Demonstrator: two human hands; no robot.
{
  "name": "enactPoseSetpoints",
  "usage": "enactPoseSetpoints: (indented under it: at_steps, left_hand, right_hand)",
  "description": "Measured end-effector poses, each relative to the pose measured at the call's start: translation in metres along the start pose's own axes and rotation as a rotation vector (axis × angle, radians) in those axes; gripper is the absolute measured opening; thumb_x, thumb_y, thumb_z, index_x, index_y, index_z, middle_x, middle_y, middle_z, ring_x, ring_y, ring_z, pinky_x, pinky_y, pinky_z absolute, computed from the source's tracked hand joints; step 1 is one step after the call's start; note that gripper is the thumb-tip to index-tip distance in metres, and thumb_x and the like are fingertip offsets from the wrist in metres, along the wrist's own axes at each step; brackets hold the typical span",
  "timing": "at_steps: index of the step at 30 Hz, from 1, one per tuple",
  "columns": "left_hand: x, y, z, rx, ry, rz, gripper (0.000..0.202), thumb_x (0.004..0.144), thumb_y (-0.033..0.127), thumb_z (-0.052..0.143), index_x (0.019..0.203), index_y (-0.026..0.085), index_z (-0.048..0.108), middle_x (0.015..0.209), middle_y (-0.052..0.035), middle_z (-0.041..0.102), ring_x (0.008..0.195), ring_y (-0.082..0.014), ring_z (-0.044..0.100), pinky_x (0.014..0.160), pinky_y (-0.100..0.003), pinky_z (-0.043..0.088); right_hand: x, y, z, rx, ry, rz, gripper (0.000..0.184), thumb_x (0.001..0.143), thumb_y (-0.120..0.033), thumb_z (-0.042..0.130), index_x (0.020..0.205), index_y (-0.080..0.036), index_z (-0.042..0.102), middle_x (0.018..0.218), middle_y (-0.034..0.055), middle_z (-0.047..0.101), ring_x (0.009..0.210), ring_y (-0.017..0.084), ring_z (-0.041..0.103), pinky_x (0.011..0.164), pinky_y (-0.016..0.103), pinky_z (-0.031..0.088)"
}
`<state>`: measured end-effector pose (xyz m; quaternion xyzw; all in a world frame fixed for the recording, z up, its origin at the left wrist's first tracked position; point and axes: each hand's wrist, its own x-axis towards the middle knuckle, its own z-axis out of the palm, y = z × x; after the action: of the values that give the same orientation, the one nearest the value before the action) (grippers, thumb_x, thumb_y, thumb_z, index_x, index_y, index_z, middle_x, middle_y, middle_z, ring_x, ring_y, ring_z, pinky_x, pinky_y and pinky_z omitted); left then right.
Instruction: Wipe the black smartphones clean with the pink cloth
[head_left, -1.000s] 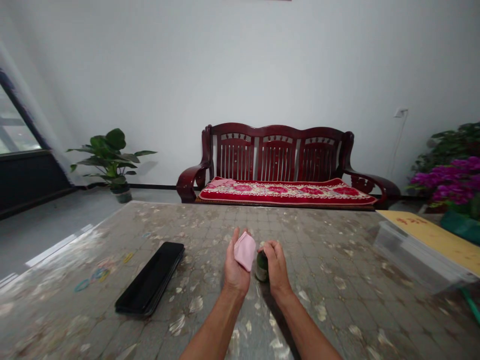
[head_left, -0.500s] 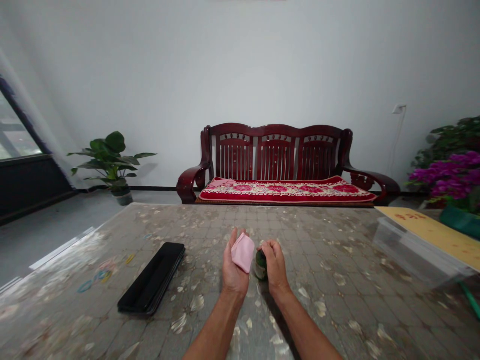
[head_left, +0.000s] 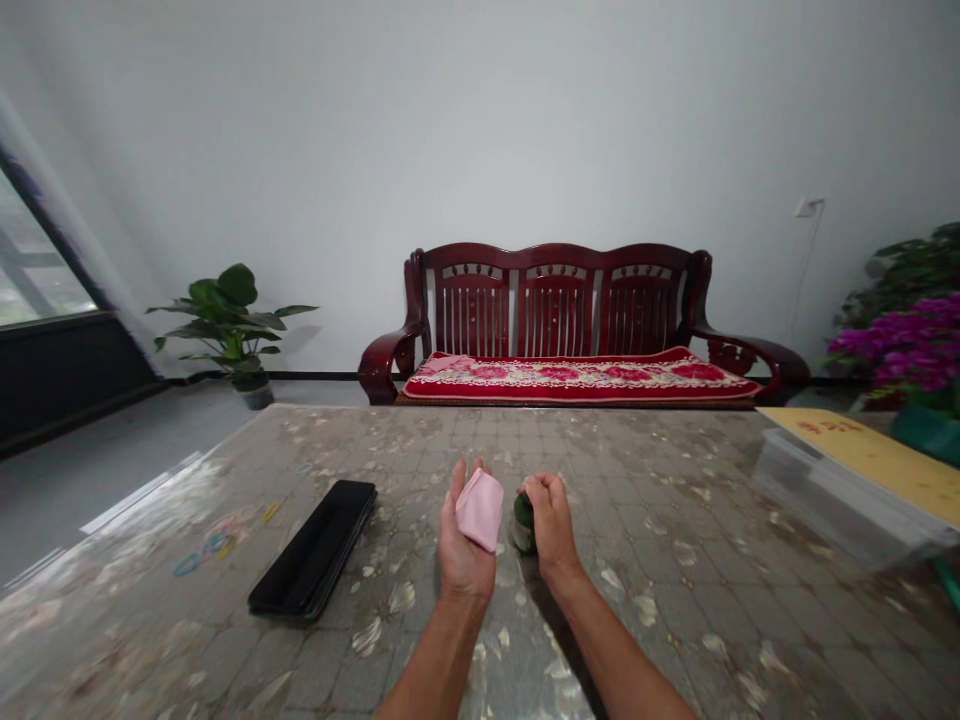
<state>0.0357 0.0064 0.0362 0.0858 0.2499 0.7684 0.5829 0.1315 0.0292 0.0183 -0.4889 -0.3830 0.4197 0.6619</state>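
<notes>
Table [head_left: 660,630] spreads beneath both hands. Left hand [head_left: 463,560], palm up with fingers extended, has eased slightly leftward; right hand [head_left: 551,527] stays curled around its object's top. Pink cloth [head_left: 480,510] (folded, apparently) lies on the left palm, farther from the gripped green bottle [head_left: 523,527], suggesting separate handling.

The left hand [head_left: 463,565] faces up; the right hand [head_left: 555,528] curls its fingers [head_left: 553,486].

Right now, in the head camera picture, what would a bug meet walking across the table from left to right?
Bands, black stack, pink cloth, green bottle, right hand, clear box.
</notes>
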Motion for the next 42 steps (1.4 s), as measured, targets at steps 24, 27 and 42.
enactPoseSetpoints:
  at_steps: [24,27,42]
  left_hand:
    - [0.0034,0.0025,-0.0062,0.032,-0.006,0.024,0.04,0.097,0.042,0.048,0.128,0.025,0.066,0.129,-0.0086,0.068,0.116,-0.0192,0.065,0.093,-0.027,0.051]
    - [0.0026,0.0024,-0.0053,0.035,-0.003,0.033,0.04,0.097,0.042,0.048,0.128,0.025,0.067,0.129,-0.0086,0.068,0.116,-0.0196,0.065,0.093,-0.027,0.052]
    - [0.0044,-0.0017,-0.0089,0.052,-0.013,0.036,0.039,0.096,0.044,0.049,0.124,0.025,0.069,0.128,-0.0079,0.069,0.12,-0.0199,0.063,0.098,-0.029,0.049]
  right_hand:
    - [-0.0012,0.0041,-0.0025,0.047,-0.02,0.013,0.034,0.076,-0.054,0.067,0.088,-0.023,0.059,0.075,-0.0008,0.064,0.067,0.016,0.057,0.063,0.027,0.045]
    - [-0.0009,0.0041,-0.0027,0.043,-0.016,0.009,0.033,0.075,-0.053,0.068,0.086,-0.023,0.059,0.075,-0.0006,0.064,0.068,0.016,0.057,0.063,0.027,0.045]
    - [0.001,0.0028,-0.0014,0.073,-0.014,0.006,0.038,0.071,-0.053,0.069,0.091,-0.023,0.057,0.071,-0.0026,0.062,0.065,0.016,0.055,0.06,0.026,0.044]
